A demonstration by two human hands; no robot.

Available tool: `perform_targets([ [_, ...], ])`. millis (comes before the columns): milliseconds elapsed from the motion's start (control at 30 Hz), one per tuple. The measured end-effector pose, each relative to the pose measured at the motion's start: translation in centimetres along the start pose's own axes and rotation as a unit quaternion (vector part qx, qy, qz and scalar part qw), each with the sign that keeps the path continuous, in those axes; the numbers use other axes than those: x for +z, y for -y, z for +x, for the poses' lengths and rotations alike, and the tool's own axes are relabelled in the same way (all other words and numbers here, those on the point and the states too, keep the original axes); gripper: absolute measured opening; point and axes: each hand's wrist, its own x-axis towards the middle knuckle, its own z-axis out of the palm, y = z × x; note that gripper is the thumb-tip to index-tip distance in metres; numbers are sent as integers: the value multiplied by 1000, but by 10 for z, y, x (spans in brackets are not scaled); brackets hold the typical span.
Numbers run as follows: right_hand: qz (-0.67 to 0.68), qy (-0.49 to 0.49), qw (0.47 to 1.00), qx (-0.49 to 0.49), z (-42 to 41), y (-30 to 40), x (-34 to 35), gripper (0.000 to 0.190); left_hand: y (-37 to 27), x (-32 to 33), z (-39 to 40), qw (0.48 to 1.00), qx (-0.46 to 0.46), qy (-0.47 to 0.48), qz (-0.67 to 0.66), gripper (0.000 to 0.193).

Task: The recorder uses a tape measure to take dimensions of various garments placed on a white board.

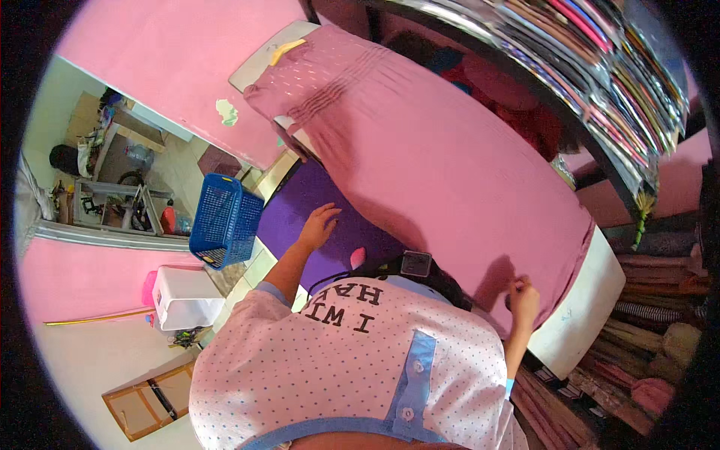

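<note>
A long pink dress [439,163] with gathered bands lies spread over a white board [585,304]. At its upper end a yellow strip [287,52] rests by the neckline. My left hand [320,226] is held above a purple mat [298,197] left of the dress, fingers apart and holding nothing. Over the dress's near right part is my right hand [524,298], its fingers curled. Something dark shows beside that palm; whether it is held or only shadow is unclear. A small pink object [358,257] appears on the mat.
Left stand a blue plastic basket [225,219] and a white bin [185,298]. A rack of packed, folded fabrics [596,73] overhangs the right, with more stacked fabrics [652,315] below. A small black device [416,263] with a cable is at my front.
</note>
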Motion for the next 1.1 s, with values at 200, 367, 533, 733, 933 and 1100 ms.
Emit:
perform_targets([
  [200,-106,140,979,-101,9,156,98,46,131,-63,5,989,-71,-127,-35,29],
  [367,-101,106,986,-83,19,221,116,38,230,-111,20,971,-133,-179,-83,30],
  [533,-70,67,992,-77,38,279,120,27,292,-167,74,972,-111,-196,-61,32],
  [733,-36,109,984,-134,85,352,133,26,325,-201,169,965,-106,-226,-79,34],
  [933,27,173,957,-232,149,434,174,23,345,-223,210,963,-135,-203,-112,33],
  [1100,-23,243,937,-251,170,490,205,27,371,-264,243,967,-60,-246,-7,28],
])
